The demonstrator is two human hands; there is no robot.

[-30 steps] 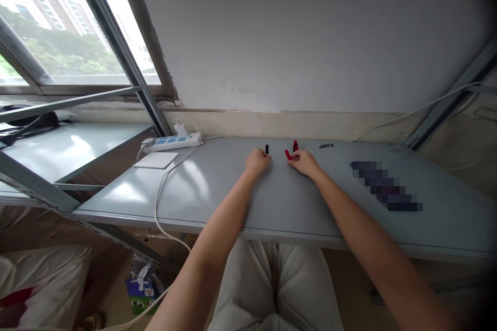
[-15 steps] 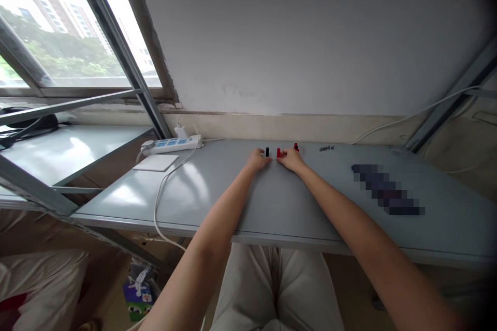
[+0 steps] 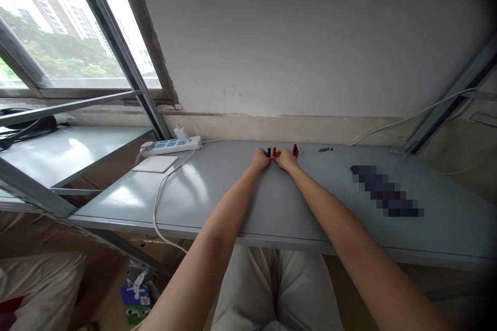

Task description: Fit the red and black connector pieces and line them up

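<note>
Close to the back of the grey desk [image 3: 287,201], my left hand [image 3: 260,159] pinches a small upright black block [image 3: 269,152]. My right hand [image 3: 286,159] is closed on a small red block [image 3: 275,151] of similar height. A narrow gap separates the two blocks, and the fingertips of both hands nearly meet below them. Just right of my right hand stand a few more red and black pieces [image 3: 295,151], partly hidden by it. Their exact kind is too small to tell.
Several small dark metal bits [image 3: 325,150] lie in a row farther right, with a pixelated dark object [image 3: 386,191] nearer me. On the left are a white power strip [image 3: 173,145], a white flat square [image 3: 155,164] and a white cable [image 3: 157,201] hanging over the front edge.
My hands have come closer together. The red block has moved left and the black block slightly right, narrowing the gap between them. More of the red and black pieces on the right now shows.
</note>
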